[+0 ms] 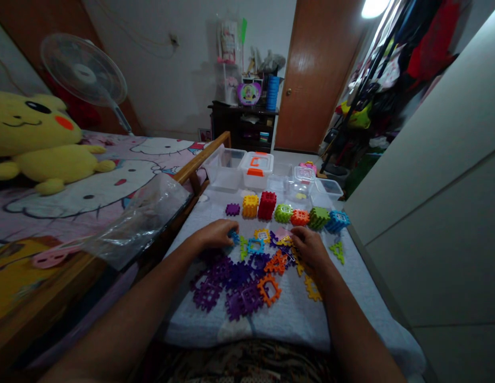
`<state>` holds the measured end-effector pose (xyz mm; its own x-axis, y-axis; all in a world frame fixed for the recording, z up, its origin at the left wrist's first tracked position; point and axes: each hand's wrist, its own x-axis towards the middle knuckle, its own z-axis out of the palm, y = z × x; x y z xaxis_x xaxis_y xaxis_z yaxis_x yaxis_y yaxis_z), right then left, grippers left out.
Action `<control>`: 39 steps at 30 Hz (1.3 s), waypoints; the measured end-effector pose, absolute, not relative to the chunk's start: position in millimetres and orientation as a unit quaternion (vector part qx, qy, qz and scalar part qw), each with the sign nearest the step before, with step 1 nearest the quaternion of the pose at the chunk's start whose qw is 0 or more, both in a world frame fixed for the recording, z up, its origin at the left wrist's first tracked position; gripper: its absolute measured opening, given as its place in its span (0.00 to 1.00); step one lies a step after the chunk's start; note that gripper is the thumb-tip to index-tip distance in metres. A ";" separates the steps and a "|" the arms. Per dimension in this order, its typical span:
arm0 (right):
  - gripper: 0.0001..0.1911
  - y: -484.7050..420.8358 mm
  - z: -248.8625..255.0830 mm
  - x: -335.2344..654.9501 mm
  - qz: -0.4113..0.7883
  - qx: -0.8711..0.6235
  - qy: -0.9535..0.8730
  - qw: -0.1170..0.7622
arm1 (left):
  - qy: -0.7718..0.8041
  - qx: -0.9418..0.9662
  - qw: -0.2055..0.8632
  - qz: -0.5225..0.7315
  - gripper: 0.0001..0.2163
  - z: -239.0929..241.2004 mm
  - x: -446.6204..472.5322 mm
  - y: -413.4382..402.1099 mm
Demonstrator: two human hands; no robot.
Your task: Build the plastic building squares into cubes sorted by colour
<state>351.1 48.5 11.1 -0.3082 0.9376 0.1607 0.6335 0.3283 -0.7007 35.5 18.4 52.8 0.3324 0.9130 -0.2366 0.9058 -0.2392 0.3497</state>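
Observation:
My left hand (219,234) is closed round a blue interlocking building piece (233,237) at the left of the loose pieces. My right hand (310,247) has its fingers curled at the right of the pile, beside a pink piece (283,233) and some yellow pieces; what is between its fingertips is hidden. Between and below the hands lie purple pieces (244,300), orange pieces (269,290) and a light blue frame piece (255,246). Behind them stand sorted stacks: yellow (250,206), red (267,206), green (319,218) and blue (337,221).
Clear plastic boxes stand at the table's far end, one with an orange-clipped lid (258,160). A green triangular piece (337,252) lies to the right. A wooden bed rail (203,158) borders the left side and a pale cabinet (439,213) the right.

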 end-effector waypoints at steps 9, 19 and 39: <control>0.11 48.1 10.9 351.8 0.262 -0.504 -0.769 0.292 | 0.600 0.787 0.136 0.035 0.14 44.8 32.1 16.4; 0.11 48.6 11.3 351.6 0.252 -0.509 -0.771 0.288 | 0.554 0.810 0.190 0.004 0.23 45.1 15.5 20.0; 0.11 49.8 9.0 354.1 0.257 -0.513 -0.767 0.288 | 0.481 0.853 0.200 0.029 0.25 55.3 90.4 16.1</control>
